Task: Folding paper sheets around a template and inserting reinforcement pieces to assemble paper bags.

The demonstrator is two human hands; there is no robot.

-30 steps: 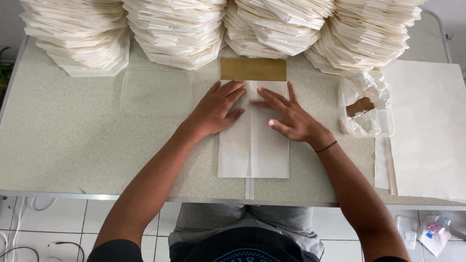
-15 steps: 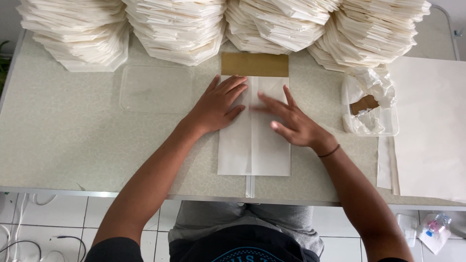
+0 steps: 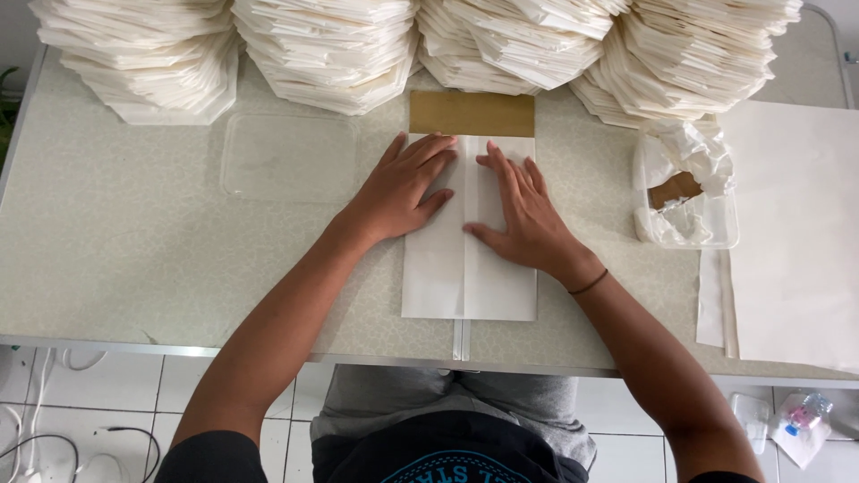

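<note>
Both hands lie flat, fingers spread, gripping nothing: the left hand (image 3: 403, 188) and right hand (image 3: 519, 210) press on the folded white sheet (image 3: 470, 268), either side of its centre seam. The sheet lies mid-table (image 3: 116, 259), over a brown card (image 3: 472, 114). A clear lid (image 3: 288, 156) lies left, a clear tub (image 3: 687, 201) right, 4 stacks (image 3: 327, 45) of folded paper behind.

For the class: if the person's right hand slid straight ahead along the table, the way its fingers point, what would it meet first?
The right hand lies flat on the folded white paper sheet, fingers pointing away from the body. Straight ahead it would probably first meet the brown rectangular cardboard strip, with the stacks of folded white paper behind it.
</note>
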